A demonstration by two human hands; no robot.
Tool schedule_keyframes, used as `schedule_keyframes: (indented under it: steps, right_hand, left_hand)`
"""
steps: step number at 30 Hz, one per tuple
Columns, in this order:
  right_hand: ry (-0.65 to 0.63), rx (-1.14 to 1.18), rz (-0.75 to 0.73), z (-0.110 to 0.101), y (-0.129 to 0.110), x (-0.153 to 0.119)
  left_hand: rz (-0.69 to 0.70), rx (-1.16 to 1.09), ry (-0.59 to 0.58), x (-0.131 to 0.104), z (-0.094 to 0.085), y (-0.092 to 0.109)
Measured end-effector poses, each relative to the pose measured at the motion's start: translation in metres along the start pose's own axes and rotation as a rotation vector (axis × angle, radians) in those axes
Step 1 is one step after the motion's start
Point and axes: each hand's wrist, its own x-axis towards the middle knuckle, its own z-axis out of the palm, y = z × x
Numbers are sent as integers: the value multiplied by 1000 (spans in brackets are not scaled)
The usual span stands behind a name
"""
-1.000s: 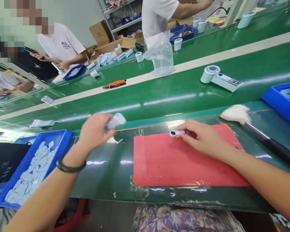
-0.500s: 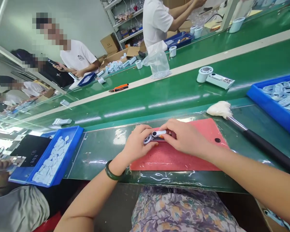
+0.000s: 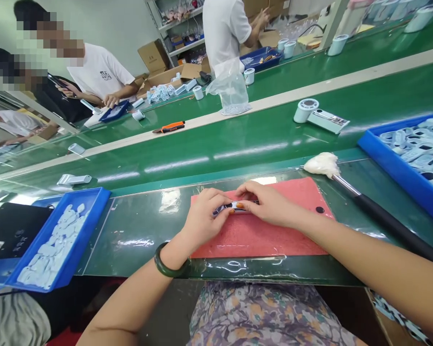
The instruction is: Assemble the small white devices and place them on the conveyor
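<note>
Over a red mat (image 3: pixel 274 235), my left hand (image 3: pixel 204 218) grips the round end of a small handheld fan (image 3: pixel 221 209), its fingers closed around the sides. A narrow light-blue cover piece (image 3: pixel 235 205) with a dark spot lies along the fan's handle. My right hand (image 3: pixel 269 204) is closed at the handle end, with thumb and fingers on the cover piece. Between them, the hands hide much of the fan. Whether the cover sits flush cannot be seen.
Blue trays of light-blue parts stand left (image 3: pixel 103 204) and right (image 3: pixel 373 151). A black-handled tool with a white wrapped head (image 3: pixel 323 164) lies right of the mat. Beyond, the green belt carries another fan (image 3: pixel 328 120) and orange-handled pliers (image 3: pixel 173 127). Co-workers stand across it.
The cover piece, held raised and tilted over the fan before, now lies lower along the handle. My right hand has come down and closer to my left. The head view has shifted slightly.
</note>
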Motion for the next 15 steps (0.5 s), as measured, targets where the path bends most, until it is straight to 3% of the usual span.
schedule_keyframes:
  steps: [3, 7, 12, 15]
  right_hand:
    - [-104, -46, -6, -6, 0, -1]
    - [-282, -272, -112, -11, -13, -10]
    - [-182, -378, -154, 4, -16, -19]
    - [-179, -384, -179, 6, -12, -20]
  left_hand:
    - [36, 60, -38, -5, -4, 7]
    - [34, 132, -83, -19, -3, 22]
    - [35, 239, -11, -30, 8, 31]
    - [25, 223, -25, -28, 9, 29]
